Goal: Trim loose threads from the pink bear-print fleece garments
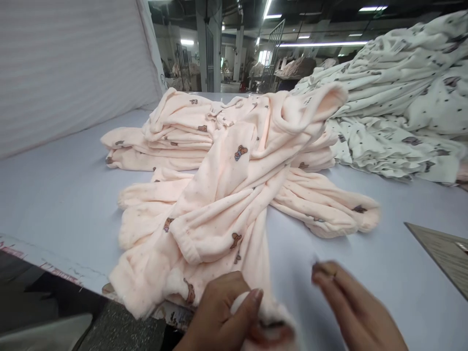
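My left hand (223, 317): closed, thumb pressed to my fingers, pinching the near hem of the pink garment (219, 204) at the front edge of the worktop (54, 195).
My right hand (351, 307): fingers drawn together, thumb against fingertip; it is blurred, and I cannot tell whether anything thin sits between them. It is beside the hem, not touching the cloth.
Pink garment: a fleecy peach piece with small bear prints, sprawled crumpled across the middle of the worktop, 1 sleeve flung out to my right, its near end in my left hand.
Handling: I judge it soft, limp and light, with a plush nap that grips rather than slips; it will sag and trail wherever unsupported.
Where to hold: the thicker seamed hem or cuff, where the cloth will not stretch.
Behind it: a folded pink stack (161, 141), touching the garment's far end.
To my right: a heap of white printed cloth (402, 107).
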`<state>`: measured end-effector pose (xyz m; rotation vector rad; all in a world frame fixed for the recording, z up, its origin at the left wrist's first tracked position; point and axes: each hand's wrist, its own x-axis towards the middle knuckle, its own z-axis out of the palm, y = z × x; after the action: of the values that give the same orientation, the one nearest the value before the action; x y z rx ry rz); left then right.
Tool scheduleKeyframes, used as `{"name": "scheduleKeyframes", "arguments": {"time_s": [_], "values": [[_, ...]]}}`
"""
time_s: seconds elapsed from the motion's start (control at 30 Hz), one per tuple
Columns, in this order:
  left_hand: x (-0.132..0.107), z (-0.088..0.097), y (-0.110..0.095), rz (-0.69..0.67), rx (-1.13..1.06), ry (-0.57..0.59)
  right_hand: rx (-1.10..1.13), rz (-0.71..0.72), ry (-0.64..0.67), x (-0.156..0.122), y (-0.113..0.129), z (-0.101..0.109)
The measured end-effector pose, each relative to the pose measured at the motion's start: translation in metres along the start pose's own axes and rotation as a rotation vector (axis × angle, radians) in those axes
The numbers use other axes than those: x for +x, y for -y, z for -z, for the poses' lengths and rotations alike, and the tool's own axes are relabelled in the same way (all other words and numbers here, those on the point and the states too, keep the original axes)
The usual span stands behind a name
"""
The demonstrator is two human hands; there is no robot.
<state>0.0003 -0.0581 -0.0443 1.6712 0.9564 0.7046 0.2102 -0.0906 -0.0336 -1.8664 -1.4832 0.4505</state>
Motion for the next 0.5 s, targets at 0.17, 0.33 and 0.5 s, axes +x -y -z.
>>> {"name": "scheduleKeyframes", "arguments": {"time_s": [0.17, 0.33, 0.5], "values": [[-0.011, 0.042, 0.034, 0.036, 0.561, -0.006, -0.175, -0.180, -0.130, 0.088, -0.063, 0.026], [-0.034, 0.099, 0.044, 0.298, 0.773, -0.038, 0.082, -0.213, 0.276, 0.072, -0.065, 0.021], [-0.040, 0.073, 0.006, 0.186, 0.855, -0.075, 0.533, -0.225, 0.528, 0.006, -0.011, -0.003]]}}
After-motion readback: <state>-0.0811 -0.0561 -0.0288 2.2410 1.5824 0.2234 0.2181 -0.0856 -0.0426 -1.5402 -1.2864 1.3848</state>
